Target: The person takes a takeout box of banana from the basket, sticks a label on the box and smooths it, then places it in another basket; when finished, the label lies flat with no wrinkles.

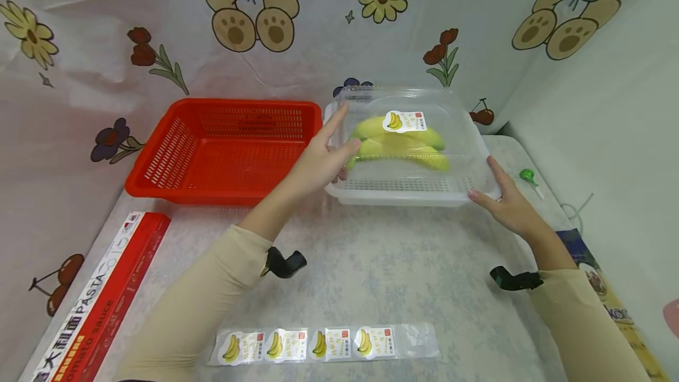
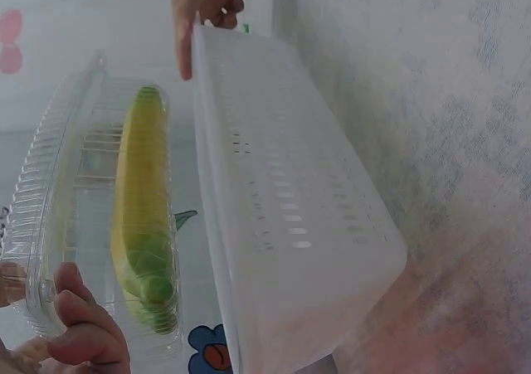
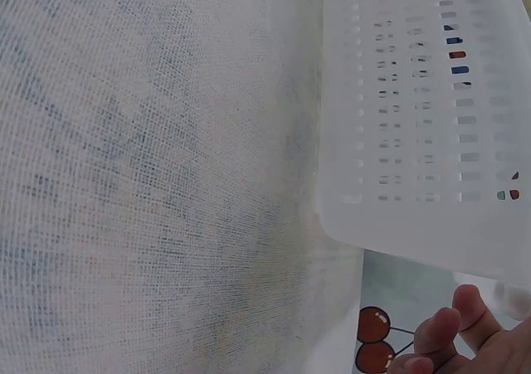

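Note:
My left hand [image 1: 320, 161] grips the left end of a clear plastic clamshell box [image 1: 456, 114]. Through the box show yellow-green bananas [image 1: 398, 145], and a white banana sticker [image 1: 411, 121] is on its lid. In the left wrist view the box [image 2: 70, 216] is held above the rim of a white perforated basket [image 2: 274, 133], with a gap between them. My right hand [image 1: 511, 205] holds the basket's front right corner, thumb at the rim. Curled fingers [image 3: 469, 308] of that hand show beside the basket in the right wrist view.
A red perforated basket [image 1: 239, 194] stands to the left. A strip of banana stickers [image 1: 323, 343] lies at the near edge. A red pasta box [image 1: 108, 293] lies along the left side, a green-wrapped lollipop [image 1: 527, 175] at right, and a blue-and-yellow packet [image 1: 607, 287] beyond my right arm.

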A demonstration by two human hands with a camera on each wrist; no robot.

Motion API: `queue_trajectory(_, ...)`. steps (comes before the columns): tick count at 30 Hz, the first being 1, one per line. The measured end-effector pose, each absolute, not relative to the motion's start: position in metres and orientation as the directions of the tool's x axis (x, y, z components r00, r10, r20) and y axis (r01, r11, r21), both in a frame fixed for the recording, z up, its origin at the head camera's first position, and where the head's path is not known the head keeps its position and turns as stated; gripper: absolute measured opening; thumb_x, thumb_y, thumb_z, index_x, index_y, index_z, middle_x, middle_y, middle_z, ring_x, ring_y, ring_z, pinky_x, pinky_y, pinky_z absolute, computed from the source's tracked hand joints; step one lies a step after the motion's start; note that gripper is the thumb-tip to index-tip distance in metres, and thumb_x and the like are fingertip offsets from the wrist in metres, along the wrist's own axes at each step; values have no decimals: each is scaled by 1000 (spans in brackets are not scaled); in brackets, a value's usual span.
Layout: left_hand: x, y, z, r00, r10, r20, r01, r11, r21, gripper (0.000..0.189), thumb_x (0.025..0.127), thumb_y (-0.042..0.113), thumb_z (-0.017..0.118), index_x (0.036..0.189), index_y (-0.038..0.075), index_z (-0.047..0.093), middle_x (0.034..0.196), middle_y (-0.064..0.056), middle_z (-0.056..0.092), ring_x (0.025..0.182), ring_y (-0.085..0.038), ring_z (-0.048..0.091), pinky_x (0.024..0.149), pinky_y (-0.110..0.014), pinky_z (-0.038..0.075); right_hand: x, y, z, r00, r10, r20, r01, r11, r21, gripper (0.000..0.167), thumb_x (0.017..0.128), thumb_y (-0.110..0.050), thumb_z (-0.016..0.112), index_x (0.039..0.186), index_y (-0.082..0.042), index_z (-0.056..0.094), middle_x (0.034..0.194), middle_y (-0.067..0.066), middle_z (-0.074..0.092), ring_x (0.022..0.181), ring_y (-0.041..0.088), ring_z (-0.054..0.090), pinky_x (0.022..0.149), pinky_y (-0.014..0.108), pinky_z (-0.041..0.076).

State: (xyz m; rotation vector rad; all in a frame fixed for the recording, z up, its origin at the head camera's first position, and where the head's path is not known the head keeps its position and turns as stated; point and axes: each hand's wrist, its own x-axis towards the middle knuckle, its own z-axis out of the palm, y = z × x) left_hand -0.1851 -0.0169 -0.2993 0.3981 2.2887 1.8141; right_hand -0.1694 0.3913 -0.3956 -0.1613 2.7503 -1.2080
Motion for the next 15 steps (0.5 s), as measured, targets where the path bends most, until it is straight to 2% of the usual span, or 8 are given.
queue_trajectory(5, -204, -6, -309, -953, 299, -51, 26, 249, 968, 69, 99, 32, 57, 153, 53, 19, 152, -4, 36, 59, -24, 57, 52, -26, 47, -171, 392, -396, -985, -153, -75, -47, 664, -746, 95, 98, -32, 61, 159, -23, -12, 166, 13, -13, 151, 48, -7, 110, 77, 4)
queue_trajectory(15, -222, 19, -328, -947, 282, -152, -56, 321, 945, 70, 99, 34, 57, 154, 52, 18, 155, -2, 36, 57, -20, 51, 57, -31, 50, -173, 394, -400, -986, -143, -82, -31, 651, -758, 94, 99, -29, 60, 159, -26, -12, 167, 7, -13, 152, 43, -8, 112, 75, 2)
